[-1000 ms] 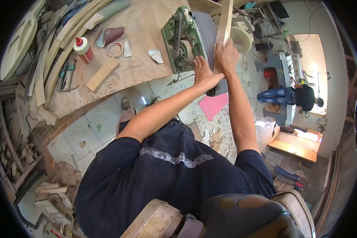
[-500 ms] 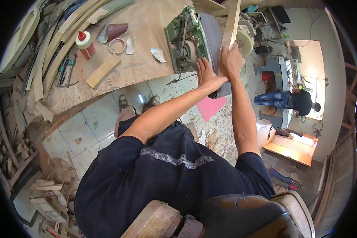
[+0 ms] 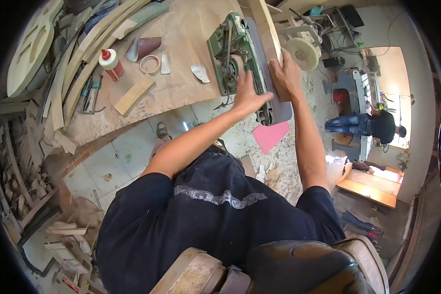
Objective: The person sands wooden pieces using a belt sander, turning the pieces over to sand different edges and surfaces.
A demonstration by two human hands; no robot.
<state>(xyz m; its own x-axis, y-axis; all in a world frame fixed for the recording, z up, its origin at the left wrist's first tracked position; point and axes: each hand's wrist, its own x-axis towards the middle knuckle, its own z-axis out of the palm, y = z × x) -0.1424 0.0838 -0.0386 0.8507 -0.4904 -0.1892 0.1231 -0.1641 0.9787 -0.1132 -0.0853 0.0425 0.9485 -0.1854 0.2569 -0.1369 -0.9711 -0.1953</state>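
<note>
Right grip [image 3: 287, 76]: closed on the near part of the board, thumb and fingers on opposite sides.
Left grip [image 3: 250, 96]: wide and holding nothing, fingers spread over the sander [image 3: 232, 49], thumb reaching toward the belt [image 3: 281, 111]; contact hard to tell.
Board [image 3: 265, 29]: in the right grip, alongside the belt, far end running out past the sander; full contact impossible to confirm from this angle.
Pressure: best light and even along the face, to avoid gouging or rounding an edge.
Support: probably steadier with both grips on the wood, well spaced, against tipping of the long far end.
Fingers: better on the back of the board, clear of the belt and its near end; treat the belt as live, motion not readable here.
Wheel [image 3: 303, 54]: pale, round, close beyond the board; best given clearance.
Counter [image 3: 181, 44]: worn and dusty, with the sander at its right edge.
Bottle [image 3: 111, 64]: upright, red-capped, near the clamps [image 3: 90, 95].
Sandpaper [image 3: 148, 46]: curled, just above the tape [image 3: 141, 65].
Block [image 3: 134, 94]: flat, near the front edge.
Strips [image 3: 100, 39]: long, curved, bunched at the left.
Floor [image 3: 95, 166]: tiled and littered, with a pink sheet [image 3: 271, 137] below the sander and offcuts [image 3: 66, 230] heaped at lower left.
Room: bright opening at far right, person [image 3: 383, 126] in dark top and jeans nearby.
</note>
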